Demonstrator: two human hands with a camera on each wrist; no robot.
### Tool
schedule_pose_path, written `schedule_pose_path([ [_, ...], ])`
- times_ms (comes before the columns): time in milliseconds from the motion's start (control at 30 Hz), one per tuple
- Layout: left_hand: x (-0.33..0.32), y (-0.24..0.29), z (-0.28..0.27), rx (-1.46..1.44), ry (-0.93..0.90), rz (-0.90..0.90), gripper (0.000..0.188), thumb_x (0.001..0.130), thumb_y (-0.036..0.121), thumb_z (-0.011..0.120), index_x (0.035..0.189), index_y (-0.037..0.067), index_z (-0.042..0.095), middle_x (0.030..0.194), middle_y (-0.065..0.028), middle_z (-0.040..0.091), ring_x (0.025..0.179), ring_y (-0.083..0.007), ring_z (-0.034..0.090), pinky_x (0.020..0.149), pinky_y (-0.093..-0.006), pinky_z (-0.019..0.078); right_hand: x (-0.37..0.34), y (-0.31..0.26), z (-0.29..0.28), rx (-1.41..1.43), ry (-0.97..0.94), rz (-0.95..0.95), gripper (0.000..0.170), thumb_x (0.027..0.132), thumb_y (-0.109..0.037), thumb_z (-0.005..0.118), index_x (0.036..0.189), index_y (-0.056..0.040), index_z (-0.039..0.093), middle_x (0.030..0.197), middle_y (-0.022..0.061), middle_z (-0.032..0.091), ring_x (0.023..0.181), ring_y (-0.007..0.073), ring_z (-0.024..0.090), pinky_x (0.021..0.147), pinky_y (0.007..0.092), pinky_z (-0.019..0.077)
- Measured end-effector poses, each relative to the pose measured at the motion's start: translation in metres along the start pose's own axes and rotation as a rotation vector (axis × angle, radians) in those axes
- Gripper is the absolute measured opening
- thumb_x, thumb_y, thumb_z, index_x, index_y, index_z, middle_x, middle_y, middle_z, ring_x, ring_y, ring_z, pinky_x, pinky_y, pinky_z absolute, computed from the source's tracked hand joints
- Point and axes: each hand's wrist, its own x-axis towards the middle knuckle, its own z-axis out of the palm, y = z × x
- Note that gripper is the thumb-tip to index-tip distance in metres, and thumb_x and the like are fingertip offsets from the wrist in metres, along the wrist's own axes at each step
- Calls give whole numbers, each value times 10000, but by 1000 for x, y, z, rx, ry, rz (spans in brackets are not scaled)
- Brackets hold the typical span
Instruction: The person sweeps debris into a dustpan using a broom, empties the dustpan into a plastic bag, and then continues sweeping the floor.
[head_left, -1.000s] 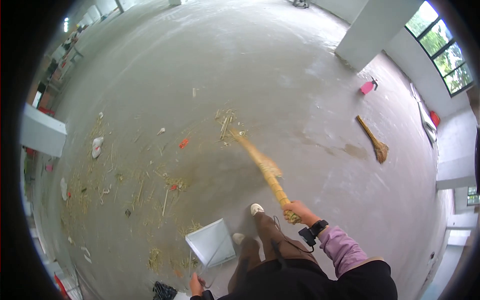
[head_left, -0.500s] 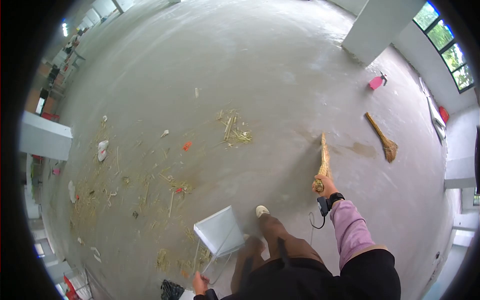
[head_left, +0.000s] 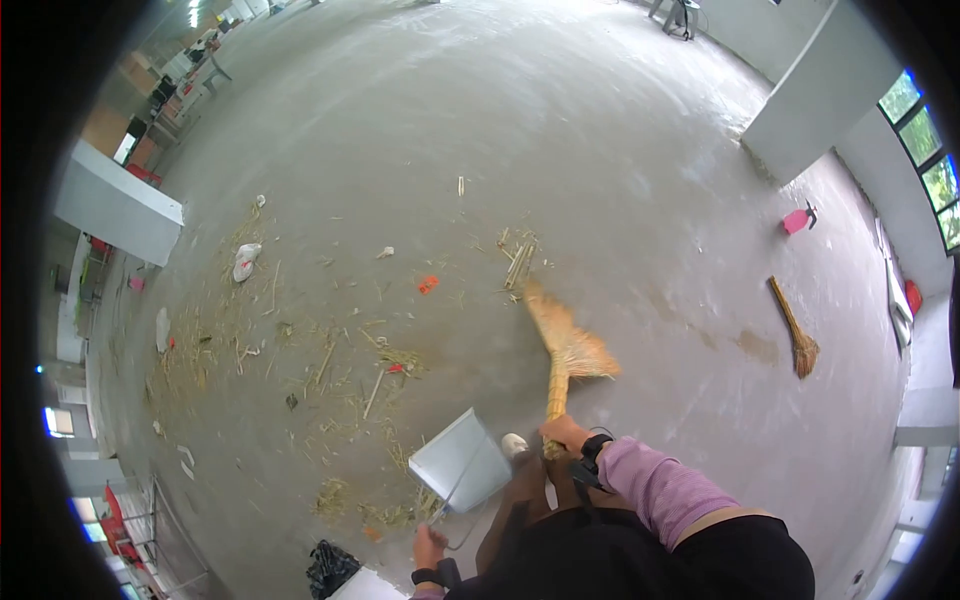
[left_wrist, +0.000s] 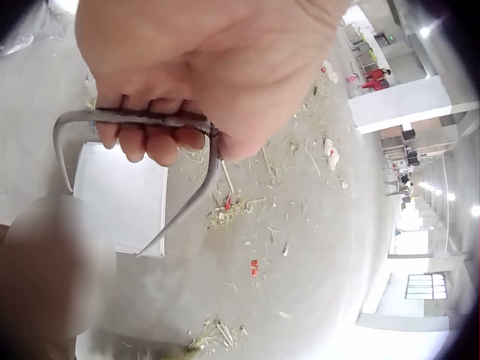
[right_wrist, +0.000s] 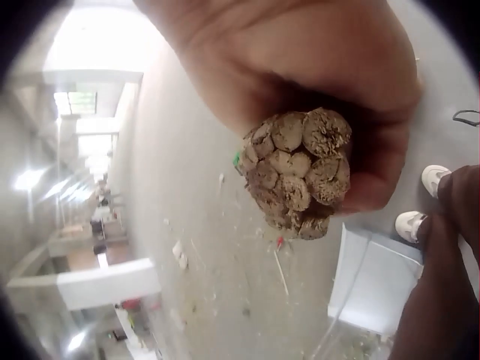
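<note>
My right hand [head_left: 567, 433] grips the bound handle of a straw broom [head_left: 560, 385], its fanned bristles spread near the floor just right of a small heap of straw and sticks [head_left: 519, 262]. In the right wrist view the fingers wrap the bundled handle, with its cut stalk ends [right_wrist: 296, 172] facing the camera. My left hand [head_left: 428, 548] holds the bent metal handle [left_wrist: 150, 118] of a white dustpan [head_left: 462, 468], fingers curled round the bar in the left wrist view. The dustpan is low beside my feet, left of the shoes.
Scattered straw [head_left: 200, 350], a white crumpled bag [head_left: 247, 262] and a red scrap [head_left: 428, 285] litter the floor to the left. A second broom [head_left: 795, 330] and a pink spray bottle [head_left: 799, 218] are at right, near a pillar [head_left: 820, 100]. A black bag [head_left: 330, 568] lies at lower left.
My right hand swung the broom out to the right, then brought it back left to beside the straw heap. The left hand keeps its hold on the dustpan handle. The view has shifted.
</note>
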Motion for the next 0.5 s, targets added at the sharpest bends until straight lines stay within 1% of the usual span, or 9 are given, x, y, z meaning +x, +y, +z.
schedule_pose_path([
  [67,9,0,-4,2,16,-9,305,823,322,546,644,102,431,571,-59,452,536,-215,462,545,-360,415,-20,-23,21,-57,-78,23,247,716,-175,639,800,45,567,701,66,584,576,168,569,503,306,468],
  [100,12,-2,-7,-13,16,-16,303,823,319,546,645,102,432,572,-58,455,536,-216,465,544,-361,417,-23,-24,26,-40,-158,-89,263,719,-195,643,827,36,577,710,66,587,581,160,570,495,302,464],
  [167,17,-1,-10,-12,16,-19,309,823,326,548,646,101,434,572,-58,459,536,-220,474,544,-365,423,-29,-30,20,-30,-328,-454,254,727,-208,641,815,23,588,697,67,590,575,164,576,484,294,457],
  [233,27,-1,-15,15,4,-11,325,823,345,553,645,101,435,571,-60,463,536,-227,487,547,-372,432,-31,-39,6,-27,-371,-537,240,736,-214,636,795,15,596,683,68,594,564,165,581,472,281,453],
  [333,45,3,-25,20,-88,-59,358,818,387,564,642,104,433,566,-68,463,536,-239,496,551,-386,440,-49,-64,-32,27,-295,-237,222,752,-208,627,752,13,599,665,71,599,543,158,587,455,254,457],
  [400,49,13,-11,62,-4,-154,372,824,404,557,629,117,423,556,-64,446,533,-236,491,544,-400,436,-80,-84,-70,144,-304,-37,220,761,-198,624,725,16,596,655,73,602,530,147,588,448,238,464],
  [433,48,15,-1,60,24,-151,367,827,392,533,608,122,415,533,-44,422,506,-214,465,501,-368,406,-74,-76,-82,34,-215,-92,229,771,-191,621,759,35,588,673,77,604,523,130,583,443,228,473],
  [467,46,17,9,56,54,-146,366,830,380,510,587,127,408,510,-23,397,480,-193,439,459,-336,376,-74,-65,-99,116,-198,-87,229,769,-188,623,778,38,586,678,77,603,523,131,583,444,229,471],
  [500,40,22,17,139,37,-117,355,825,378,521,607,112,435,522,-30,421,494,-190,452,468,-336,380,-95,-71,-111,197,-185,-83,230,768,-185,625,797,40,584,683,76,602,523,131,583,444,230,470],
])
